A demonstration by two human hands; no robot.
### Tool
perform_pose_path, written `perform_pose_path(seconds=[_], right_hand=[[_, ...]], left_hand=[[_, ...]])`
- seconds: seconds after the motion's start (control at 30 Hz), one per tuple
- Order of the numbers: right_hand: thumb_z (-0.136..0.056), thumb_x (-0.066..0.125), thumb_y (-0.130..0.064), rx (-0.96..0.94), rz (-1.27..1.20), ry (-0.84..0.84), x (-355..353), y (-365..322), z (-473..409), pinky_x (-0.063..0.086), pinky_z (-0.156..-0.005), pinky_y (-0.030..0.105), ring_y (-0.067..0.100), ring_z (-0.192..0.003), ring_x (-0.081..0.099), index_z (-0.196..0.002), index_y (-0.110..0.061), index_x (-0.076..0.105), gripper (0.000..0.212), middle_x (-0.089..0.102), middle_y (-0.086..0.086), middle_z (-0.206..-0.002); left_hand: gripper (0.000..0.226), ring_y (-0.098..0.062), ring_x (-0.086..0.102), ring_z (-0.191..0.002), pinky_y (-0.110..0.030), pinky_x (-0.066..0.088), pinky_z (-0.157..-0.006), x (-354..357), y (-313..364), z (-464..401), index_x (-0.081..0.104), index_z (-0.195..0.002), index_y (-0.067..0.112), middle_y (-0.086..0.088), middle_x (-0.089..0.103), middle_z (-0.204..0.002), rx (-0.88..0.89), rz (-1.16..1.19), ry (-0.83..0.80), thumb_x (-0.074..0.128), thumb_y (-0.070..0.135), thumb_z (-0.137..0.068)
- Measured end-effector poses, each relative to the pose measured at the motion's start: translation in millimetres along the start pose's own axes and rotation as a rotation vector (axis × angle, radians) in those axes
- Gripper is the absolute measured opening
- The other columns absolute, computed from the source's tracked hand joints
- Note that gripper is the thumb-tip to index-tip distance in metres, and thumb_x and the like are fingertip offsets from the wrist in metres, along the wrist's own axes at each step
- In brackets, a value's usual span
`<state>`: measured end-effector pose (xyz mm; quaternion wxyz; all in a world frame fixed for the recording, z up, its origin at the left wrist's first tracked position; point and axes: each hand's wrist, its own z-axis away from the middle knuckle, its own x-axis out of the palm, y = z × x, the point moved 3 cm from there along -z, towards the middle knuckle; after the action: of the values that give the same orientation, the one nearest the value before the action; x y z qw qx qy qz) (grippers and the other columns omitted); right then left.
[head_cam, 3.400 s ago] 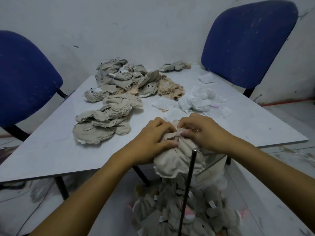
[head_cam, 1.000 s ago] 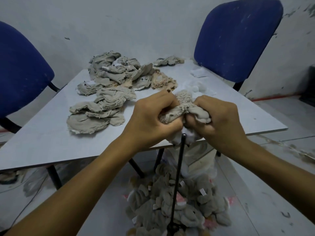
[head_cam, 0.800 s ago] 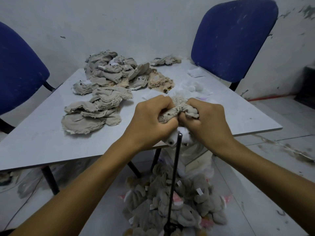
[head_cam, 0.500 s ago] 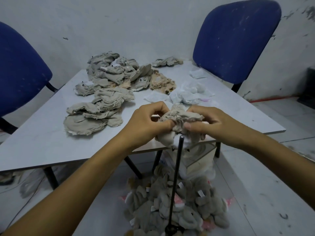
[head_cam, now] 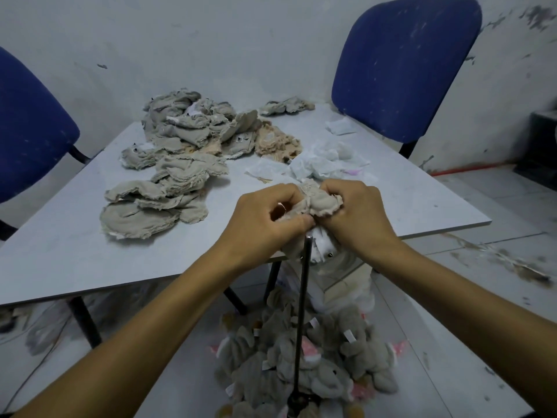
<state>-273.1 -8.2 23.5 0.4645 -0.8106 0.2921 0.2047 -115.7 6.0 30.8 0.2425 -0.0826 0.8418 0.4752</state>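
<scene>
Bare table [head_cam: 60, 260] lies left; fabric piles [head_cam: 168, 188] crowd behind, rod [head_cam: 303, 297] apparently upright below.

**A Worn, Pale Room with Two Blue Chairs**

A grey-white table [head_cam: 422, 212] is standing on dark legs [head_cam: 85, 322] and taking up the middle of the room. Two blue upholstered chairs are flanking it: one [head_cam: 27, 125] is sitting off the table's left edge, the other [head_cam: 404, 64] is rising behind its far right corner (its backrest is showing pale scuffs). The whitish wall [head_cam: 211, 40] behind is peeling and staining toward the right. A red strip [head_cam: 470, 169] is running along the wall's foot. The light tiled floor [head_cam: 497, 327] is carrying dirty streaks to the right of the table. Dim, even light is falling over everything.
</scene>
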Motion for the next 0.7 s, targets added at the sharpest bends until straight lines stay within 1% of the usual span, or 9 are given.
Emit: perform_pose_path(seconds=[0.07, 0.13, 0.2, 0.23, 0.33, 0.43, 0.5, 0.57, 0.7], right_hand=[[-0.079, 0.066, -0.029, 0.011, -0.074, -0.142, 2.0, -1.6, -4.6, 0.039, -0.058, 0.026, 0.012, -0.062, 0.052, -0.069, -0.013, 0.058, 0.020, 0.058, 0.000, -0.063], [-0.085, 0.065, -0.030, -0.022, -0.260, -0.393, -4.1, -1.7, -4.4, 0.047, -0.062, 0.032, 0.012, -0.068, 0.057, -0.084, -0.013, 0.064, 0.017, 0.062, 0.001, -0.074], [-0.089, 0.060, -0.042, -0.020, -0.388, -0.590, -10.7, -1.6, 1.8, 0.052, -0.064, 0.025, 0.010, -0.074, 0.061, -0.091, -0.023, 0.067, 0.020, 0.063, -0.007, -0.080], [-0.089, 0.057, -0.047, -0.025, -0.385, -0.608, -12.2, -2.3, 4.3, 0.052, -0.065, 0.025, 0.010, -0.076, 0.061, -0.092, -0.027, 0.068, 0.023, 0.063, -0.008, -0.082], [-0.091, 0.064, -0.040, -0.025, -0.323, -0.455, -8.5, -3.9, 4.6, 0.044, -0.063, 0.031, 0.014, -0.066, 0.057, -0.082, -0.020, 0.069, 0.022, 0.063, -0.004, -0.072], [-0.087, 0.073, -0.020, 0.035, -0.367, -0.351, -5.2, -0.8, 4.6, 0.042, -0.060, 0.031, 0.011, -0.062, 0.054, -0.072, -0.009, 0.064, 0.021, 0.059, -0.002, -0.064], [-0.082, 0.074, -0.013, 0.054, -0.348, -0.261, -5.7, 1.3, 6.4, 0.044, -0.061, 0.035, 0.011, -0.062, 0.053, -0.064, -0.009, 0.058, 0.024, 0.055, -0.005, -0.061], [-0.076, 0.074, -0.017, 0.071, -0.292, -0.143, -2.7, 2.5, 9.2, 0.042, -0.059, 0.034, 0.009, -0.058, 0.047, -0.057, -0.013, 0.050, 0.031, 0.048, -0.008, -0.055], [-0.067, 0.067, -0.025, 0.103, -0.159, 0.058, 3.3, 0.0, 9.7, 0.027, -0.048, 0.020, 0.006, -0.050, 0.037, -0.054, -0.016, 0.042, 0.030, 0.037, -0.008, -0.046]], left_hand=[[0.016, -0.015, 0.056, -0.062, -0.038, 0.048, -0.057, -7.4, -6.0, -1.4, 0.061, -0.072, 0.013, 0.003, 0.060, -0.065, -0.025, 0.009, 0.007, 0.075, 0.020, -0.077], [0.015, -0.011, 0.056, -0.060, -0.026, 0.044, -0.052, -20.4, -13.9, -1.5, 0.059, -0.068, 0.017, 0.006, 0.058, -0.064, -0.058, 0.068, 0.002, 0.072, 0.018, -0.076], [0.017, -0.011, 0.056, -0.058, -0.024, 0.044, -0.051, -25.6, -18.7, -0.7, 0.058, -0.066, 0.017, 0.010, 0.057, -0.062, -0.062, 0.069, 0.009, 0.071, 0.015, -0.077], [0.021, -0.009, 0.054, -0.057, -0.025, 0.044, -0.051, -23.5, -19.3, -0.1, 0.056, -0.063, 0.017, 0.010, 0.055, -0.060, -0.045, 0.017, 0.037, 0.071, 0.017, -0.078], [0.030, -0.006, 0.042, -0.054, -0.027, 0.036, -0.053, -11.1, -15.4, 0.0, 0.047, -0.057, 0.020, 0.009, 0.046, -0.054, -0.025, -0.105, 0.123, 0.067, 0.025, -0.078], [0.020, -0.014, 0.050, -0.063, -0.033, 0.041, -0.060, -12.2, -14.3, -3.9, 0.054, -0.066, 0.013, 0.004, 0.053, -0.064, -0.074, 0.053, -0.008, 0.067, 0.027, -0.072], [0.022, -0.013, 0.051, -0.065, -0.029, 0.040, -0.060, -13.7, -10.4, -2.5, 0.058, -0.071, 0.015, 0.007, 0.055, -0.066, -0.078, 0.115, -0.069, 0.063, 0.036, -0.068], [0.025, -0.010, 0.049, -0.064, -0.027, 0.038, -0.060, -9.8, -5.1, 1.4, 0.059, -0.073, 0.013, 0.010, 0.054, -0.067, -0.016, 0.043, -0.066, 0.061, 0.038, -0.070], [0.013, -0.012, 0.053, -0.068, -0.031, 0.043, -0.062, -1.8, 2.0, 4.6, 0.061, -0.078, 0.010, 0.005, 0.056, -0.074, 0.117, -0.137, -0.048, 0.067, 0.022, -0.079]])
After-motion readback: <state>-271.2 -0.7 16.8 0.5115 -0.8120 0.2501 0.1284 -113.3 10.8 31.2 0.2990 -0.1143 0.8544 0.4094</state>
